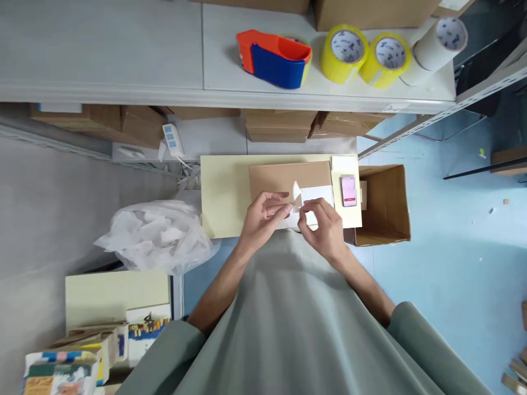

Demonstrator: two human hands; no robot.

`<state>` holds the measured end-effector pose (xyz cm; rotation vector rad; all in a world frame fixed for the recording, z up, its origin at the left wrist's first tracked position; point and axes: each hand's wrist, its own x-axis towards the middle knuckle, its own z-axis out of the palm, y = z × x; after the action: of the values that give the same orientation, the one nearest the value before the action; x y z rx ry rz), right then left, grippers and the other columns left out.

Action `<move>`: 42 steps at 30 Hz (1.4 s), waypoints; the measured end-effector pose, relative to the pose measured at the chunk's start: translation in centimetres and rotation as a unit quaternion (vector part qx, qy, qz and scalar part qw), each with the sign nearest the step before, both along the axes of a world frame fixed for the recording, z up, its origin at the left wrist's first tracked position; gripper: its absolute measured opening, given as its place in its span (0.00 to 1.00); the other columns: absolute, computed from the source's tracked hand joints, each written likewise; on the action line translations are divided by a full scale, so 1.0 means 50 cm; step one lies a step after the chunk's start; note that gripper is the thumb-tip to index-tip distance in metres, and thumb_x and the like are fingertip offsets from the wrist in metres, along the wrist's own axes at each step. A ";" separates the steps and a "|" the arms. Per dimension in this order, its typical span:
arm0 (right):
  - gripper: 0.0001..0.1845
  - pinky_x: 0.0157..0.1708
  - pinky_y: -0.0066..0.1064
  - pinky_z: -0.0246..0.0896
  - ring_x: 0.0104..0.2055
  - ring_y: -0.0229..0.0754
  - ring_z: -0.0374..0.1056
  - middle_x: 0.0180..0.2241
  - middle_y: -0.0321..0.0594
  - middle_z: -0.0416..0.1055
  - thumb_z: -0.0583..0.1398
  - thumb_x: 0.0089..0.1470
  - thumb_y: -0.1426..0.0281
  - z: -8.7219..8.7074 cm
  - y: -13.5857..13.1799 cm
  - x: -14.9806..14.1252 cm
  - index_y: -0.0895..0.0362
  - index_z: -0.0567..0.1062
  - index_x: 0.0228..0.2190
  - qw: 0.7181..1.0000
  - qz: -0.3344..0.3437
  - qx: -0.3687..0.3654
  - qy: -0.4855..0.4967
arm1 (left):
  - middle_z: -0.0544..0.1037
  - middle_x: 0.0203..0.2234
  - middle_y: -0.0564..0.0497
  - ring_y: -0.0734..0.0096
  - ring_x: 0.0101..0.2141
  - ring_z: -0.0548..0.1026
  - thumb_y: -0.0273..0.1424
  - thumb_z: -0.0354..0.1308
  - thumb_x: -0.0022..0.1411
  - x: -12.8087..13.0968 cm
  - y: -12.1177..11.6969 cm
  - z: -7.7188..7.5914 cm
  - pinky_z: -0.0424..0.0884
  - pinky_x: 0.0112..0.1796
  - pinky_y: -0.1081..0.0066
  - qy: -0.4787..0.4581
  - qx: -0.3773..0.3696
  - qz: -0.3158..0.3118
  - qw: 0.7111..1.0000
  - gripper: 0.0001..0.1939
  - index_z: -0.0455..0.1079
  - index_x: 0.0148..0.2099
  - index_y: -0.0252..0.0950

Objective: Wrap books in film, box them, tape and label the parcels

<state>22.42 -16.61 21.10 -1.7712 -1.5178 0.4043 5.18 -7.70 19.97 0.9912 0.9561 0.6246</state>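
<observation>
Over the cream table (224,192), my left hand (265,214) pinches a small curled piece of white paper (297,191) between thumb and finger. My right hand (323,222) is closed in a pinch at the paper's right edge. Beneath both hands lies a brown cardboard piece (288,173), flat on the table. A white sheet (323,193) rests on its right part, partly hidden by my right hand. A phone (348,191) with a lit pink screen lies to the right of the cardboard.
An open cardboard box (382,206) stands against the table's right end. To the left sits a clear bag of white scraps (158,236). The shelf (144,60) above carries a red-blue tape dispenser (274,57) and yellow tape rolls (346,52). Books (61,373) are stacked lower left.
</observation>
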 end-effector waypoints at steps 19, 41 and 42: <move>0.16 0.41 0.40 0.78 0.41 0.46 0.80 0.39 0.41 0.83 0.66 0.67 0.52 -0.130 -0.069 0.196 0.51 0.83 0.40 0.944 -0.079 -0.141 0.289 | 0.85 0.51 0.46 0.56 0.55 0.84 0.50 0.75 0.61 0.066 -0.066 -0.073 0.84 0.50 0.61 0.100 -0.079 0.178 0.976 0.23 0.74 0.48 0.41; 0.21 0.36 0.38 0.74 0.33 0.45 0.76 0.34 0.41 0.83 0.64 0.62 0.47 -0.181 -0.096 0.152 0.51 0.80 0.33 0.932 -0.032 -0.239 0.270 | 0.81 0.38 0.52 0.65 0.42 0.83 0.51 0.79 0.54 0.020 -0.142 -0.173 0.85 0.42 0.65 0.068 -0.130 0.166 0.975 0.26 0.73 0.40 0.40; 0.22 0.37 0.38 0.74 0.33 0.45 0.76 0.34 0.41 0.83 0.64 0.62 0.46 -0.189 -0.095 0.152 0.51 0.80 0.33 0.931 -0.038 -0.245 0.268 | 0.80 0.38 0.52 0.65 0.42 0.82 0.52 0.79 0.54 0.020 -0.142 -0.181 0.85 0.42 0.65 0.080 -0.118 0.171 0.975 0.27 0.73 0.41 0.40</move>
<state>30.05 -21.38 11.64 -1.8610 -1.0037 1.2035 6.20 -14.80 10.91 0.6760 1.3289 0.7048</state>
